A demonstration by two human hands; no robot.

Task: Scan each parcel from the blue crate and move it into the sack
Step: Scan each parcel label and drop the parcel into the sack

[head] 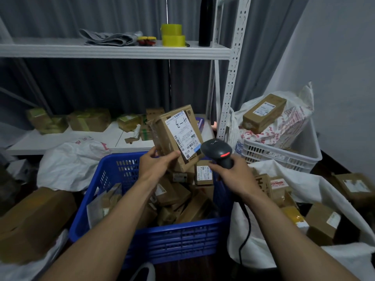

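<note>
Against the back curtain, a white metal shelving rack (121, 50) spans the view, and taped cardboard boxes line its lower shelf. Below it at centre stands the blue crate (172, 236), heaped with small cardboard parcels. Just right of the crate, pressed against its side, the white sack (255, 246) lies open with several brown parcels already inside. Farther back on the right, a white plastic crate (284, 157) holds a printed bag with a long box on top.

The held parcel (178, 134) is raised above the far end of the blue crate. It is tilted, with its shipping label and handwritten mark facing the camera. The left hand (156, 165) grips its lower corner, thumb curled over the front face. The right hand (231, 175) is wrapped around the handle of a black barcode scanner (218, 152). The scanner's head sits just beside the label's lower corner, and I cannot tell whether they touch. Its cable hangs down between crate and sack. Two yellow tape rolls (172, 34) are stacked on the top shelf.
</note>
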